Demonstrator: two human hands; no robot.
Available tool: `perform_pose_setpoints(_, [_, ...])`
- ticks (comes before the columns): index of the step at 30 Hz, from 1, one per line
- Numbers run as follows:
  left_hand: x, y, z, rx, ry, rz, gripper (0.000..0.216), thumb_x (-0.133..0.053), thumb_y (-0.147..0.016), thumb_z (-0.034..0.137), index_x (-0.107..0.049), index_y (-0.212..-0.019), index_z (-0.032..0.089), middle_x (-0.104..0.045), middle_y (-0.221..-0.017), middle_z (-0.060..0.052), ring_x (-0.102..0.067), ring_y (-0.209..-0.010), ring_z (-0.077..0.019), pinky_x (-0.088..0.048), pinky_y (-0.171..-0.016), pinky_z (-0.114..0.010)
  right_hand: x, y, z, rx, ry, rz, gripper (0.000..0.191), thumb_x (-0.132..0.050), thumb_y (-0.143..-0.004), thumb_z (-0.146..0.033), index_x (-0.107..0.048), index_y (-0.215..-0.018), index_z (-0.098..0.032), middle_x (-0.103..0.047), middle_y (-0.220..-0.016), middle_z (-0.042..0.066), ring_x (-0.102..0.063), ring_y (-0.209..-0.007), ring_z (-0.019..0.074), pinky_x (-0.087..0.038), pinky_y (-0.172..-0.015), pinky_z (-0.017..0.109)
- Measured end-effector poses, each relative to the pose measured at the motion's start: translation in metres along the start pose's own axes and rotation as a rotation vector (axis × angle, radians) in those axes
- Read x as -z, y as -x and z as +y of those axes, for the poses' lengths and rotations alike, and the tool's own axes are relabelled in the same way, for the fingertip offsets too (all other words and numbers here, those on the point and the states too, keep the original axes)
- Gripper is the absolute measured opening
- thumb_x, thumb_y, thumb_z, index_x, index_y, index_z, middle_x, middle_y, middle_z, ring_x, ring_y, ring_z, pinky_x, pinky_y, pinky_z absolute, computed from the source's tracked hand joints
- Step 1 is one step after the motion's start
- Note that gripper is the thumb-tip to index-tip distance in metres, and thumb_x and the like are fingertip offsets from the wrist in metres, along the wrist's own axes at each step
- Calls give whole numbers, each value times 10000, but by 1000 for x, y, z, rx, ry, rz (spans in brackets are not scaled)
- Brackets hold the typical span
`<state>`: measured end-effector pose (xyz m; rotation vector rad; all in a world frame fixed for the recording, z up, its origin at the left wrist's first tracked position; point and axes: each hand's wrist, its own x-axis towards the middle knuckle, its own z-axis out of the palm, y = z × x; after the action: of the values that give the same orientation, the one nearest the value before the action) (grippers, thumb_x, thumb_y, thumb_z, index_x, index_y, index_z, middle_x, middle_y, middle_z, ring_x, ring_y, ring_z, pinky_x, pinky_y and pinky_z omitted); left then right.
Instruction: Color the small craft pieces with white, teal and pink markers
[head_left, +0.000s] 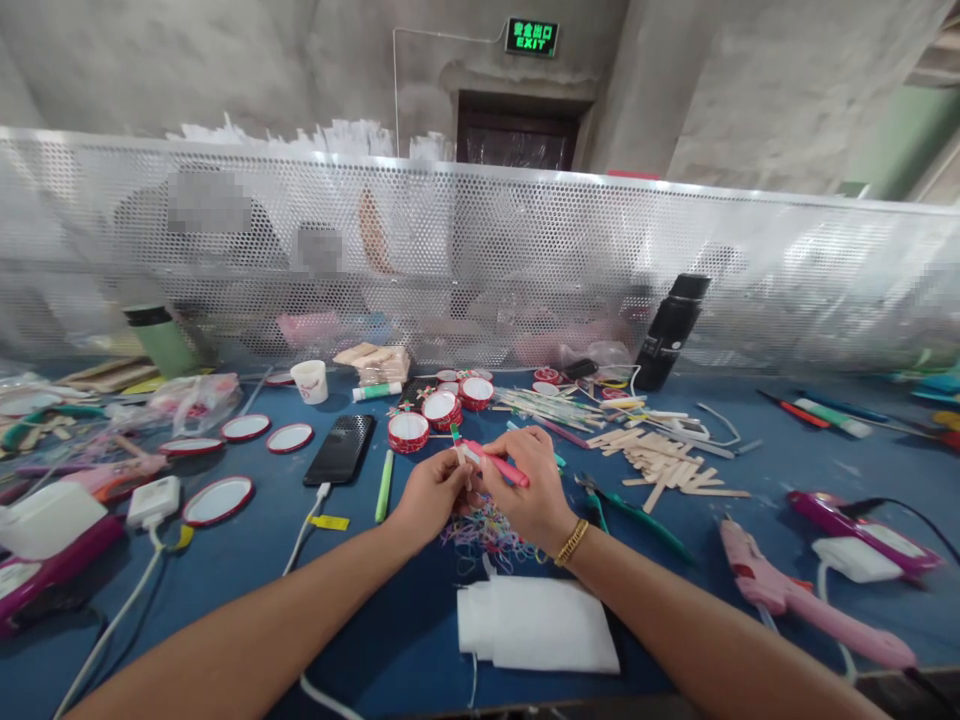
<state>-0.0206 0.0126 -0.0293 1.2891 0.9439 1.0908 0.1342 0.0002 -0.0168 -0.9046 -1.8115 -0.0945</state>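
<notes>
My left hand (435, 492) is closed, pinching a small wooden craft stick (457, 446) upright, with green colour at its top. My right hand (536, 485) grips a pink marker (510, 468), its white front end pointing at the stick. Both hands are close together, and the fingers partly hide the stick and the marker's tip. Just below them lies a tangle of coloured rubber bands (487, 535). A folded white cloth or pouch (540, 627) is nearer to me. Beside my left hand rests a light green marker (385, 485).
Red-rimmed round tins (409, 432) stand beyond my hands. A black phone (340, 450) and white cup (310, 382) are to the left. Loose craft sticks (675, 462), green-handled pliers (645, 520) and a pink glue gun (802, 595) lie right. A perforated metal screen (480, 260) borders the back.
</notes>
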Motion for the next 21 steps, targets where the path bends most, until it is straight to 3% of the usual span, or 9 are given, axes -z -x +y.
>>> perform_pose_setpoints(21, [-3, 4, 4, -17, -36, -1, 370, -730, -718, 506, -572, -734, 171, -594, -590, 26, -606, -514, -133, -420, -451, -209, 1, -1, -6, 34, -21, -10, 71, -547, -872, -202, -568, -807, -219, -643, -750, -6, -575, -720, 162, -355, -854, 390])
